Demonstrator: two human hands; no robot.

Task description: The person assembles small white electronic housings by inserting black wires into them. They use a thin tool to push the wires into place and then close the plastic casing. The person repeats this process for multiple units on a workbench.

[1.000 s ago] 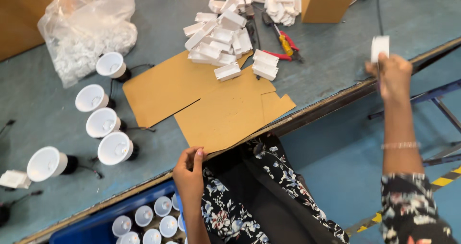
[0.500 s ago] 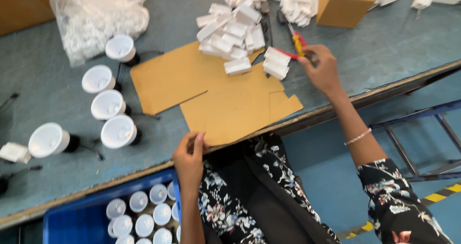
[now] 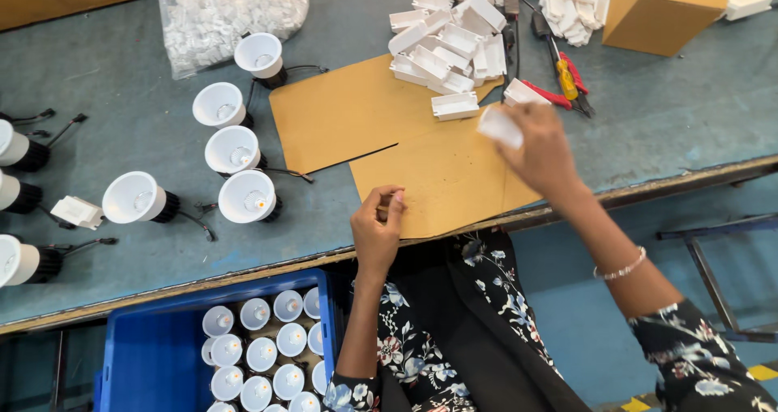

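Note:
My right hand [image 3: 541,146] holds a small white plastic box piece [image 3: 500,126] over the brown cardboard sheet [image 3: 381,128] on the grey bench. My left hand [image 3: 378,230] rests at the cardboard's near edge with fingers pinched on something tiny; what it is I cannot tell. A heap of white plastic box pieces [image 3: 446,43] lies just beyond the cardboard, with one single piece [image 3: 455,106] apart from it, closer to my right hand.
Several white round downlights [image 3: 231,149] with black wires stand left of the cardboard. A clear bag of white parts [image 3: 219,11] lies at the back. Red-handled pliers [image 3: 559,76] and a cardboard box [image 3: 660,11] are right. A blue crate [image 3: 154,355] of lights sits below the bench edge [image 3: 243,270].
My right hand has come in from beyond the bench edge to the pile, and now sits lower over the cardboard with a white piece in it. My left hand has stayed put.

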